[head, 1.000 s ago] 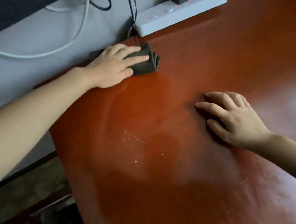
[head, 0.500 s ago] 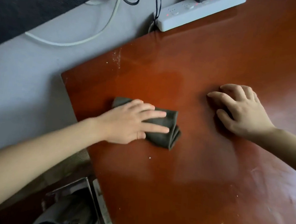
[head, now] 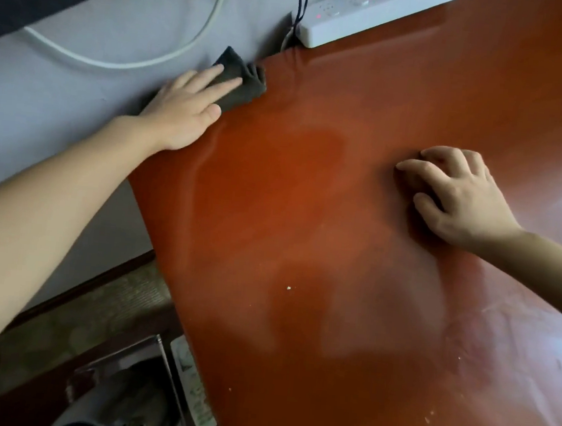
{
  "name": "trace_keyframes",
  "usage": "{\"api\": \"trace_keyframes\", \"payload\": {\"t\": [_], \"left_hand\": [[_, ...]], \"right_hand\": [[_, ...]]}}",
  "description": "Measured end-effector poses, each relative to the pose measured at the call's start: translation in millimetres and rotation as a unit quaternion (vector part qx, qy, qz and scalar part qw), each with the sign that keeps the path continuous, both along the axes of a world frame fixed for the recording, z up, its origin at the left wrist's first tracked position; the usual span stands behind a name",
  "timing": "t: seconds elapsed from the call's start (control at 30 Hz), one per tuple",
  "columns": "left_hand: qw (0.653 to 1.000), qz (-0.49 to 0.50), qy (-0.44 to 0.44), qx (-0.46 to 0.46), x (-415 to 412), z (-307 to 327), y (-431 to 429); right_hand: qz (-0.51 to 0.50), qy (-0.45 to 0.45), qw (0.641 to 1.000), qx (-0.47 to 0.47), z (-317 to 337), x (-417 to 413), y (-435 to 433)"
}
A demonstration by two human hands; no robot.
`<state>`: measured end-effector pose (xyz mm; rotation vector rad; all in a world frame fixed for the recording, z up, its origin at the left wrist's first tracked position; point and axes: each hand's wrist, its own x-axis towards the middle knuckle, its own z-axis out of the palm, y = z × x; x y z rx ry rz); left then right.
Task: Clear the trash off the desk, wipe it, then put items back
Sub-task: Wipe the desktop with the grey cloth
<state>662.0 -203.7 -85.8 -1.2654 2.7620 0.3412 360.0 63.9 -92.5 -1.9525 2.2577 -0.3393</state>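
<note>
- Grey folded cloth (head: 245, 84) lies at the red-brown desk's (head: 306, 222) eleven o'clock corner.
- Left hand (head: 182, 114) presses it flat, fingers straight.
- Right hand (head: 456, 198), at three o'clock, rests loosely curled on the desk, holding nothing.
- White power strip (head: 361, 11) sits at one o'clock.

A pale grey wall (head: 78, 97) fills the upper left of the frame, crossed by a looping white cable (head: 115, 64), with a long white plastic power strip (head: 360, 12) at top centre. The glossy reddish-brown surface (head: 337, 252) catches soft glare at right. A mottled brownish floor (head: 120, 297) and dark skirting (head: 94, 282) show at lower left
</note>
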Motion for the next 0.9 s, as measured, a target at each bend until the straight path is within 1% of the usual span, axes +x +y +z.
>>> {"api": "trace_keyframes", "payload": {"t": [0.07,0.17,0.27,0.37,0.4,0.47,0.5,0.57,0.67,0.77,0.83,0.9], "left_hand": [[0.999,-0.046,-0.017,-0.001,17.2,1.2,20.7],[0.993,-0.114,-0.037,0.015,42.2,5.4,61.9],[0.975,-0.212,-0.056,0.034,77.1,3.8,118.0],[0.941,-0.330,-0.080,0.002,114.8,-3.5,172.9],[0.931,-0.355,-0.086,-0.011,122.8,-5.9,181.0],[0.923,-0.376,-0.079,-0.024,128.4,-7.5,173.1],[0.924,-0.373,-0.071,-0.035,126.8,-7.8,159.6],[0.943,-0.324,-0.057,-0.046,119.6,-6.9,119.8],[0.976,-0.205,-0.064,-0.045,107.0,-2.3,48.1],[0.994,-0.095,-0.044,-0.037,97.7,-3.0,-6.8],[0.999,-0.032,-0.021,-0.004,92.9,-4.1,-22.7],[1.000,-0.025,-0.003,0.011,91.1,-3.7,-19.8]], "right_hand": [[0.016,0.002,1.000,0.003,0.3,7.0,1.2],[0.122,0.031,0.992,0.012,-1.0,26.9,4.0],[0.223,0.052,0.973,0.013,-0.6,45.3,6.1],[0.262,0.057,0.963,0.009,-1.6,51.3,8.0],[0.267,0.055,0.962,0.006,-3.0,51.2,8.3],[0.270,0.053,0.961,0.006,-5.7,50.1,9.0],[0.270,0.052,0.961,0.006,-6.3,49.9,8.8],[0.270,0.050,0.962,0.000,-6.5,49.5,7.7],[0.268,0.042,0.963,-0.012,-9.6,48.7,7.3],[0.273,0.037,0.961,-0.019,-12.5,48.3,7.2],[0.282,0.034,0.959,-0.020,-11.7,47.8,5.1],[0.285,0.033,0.958,-0.024,-10.8,47.0,2.8]]}}
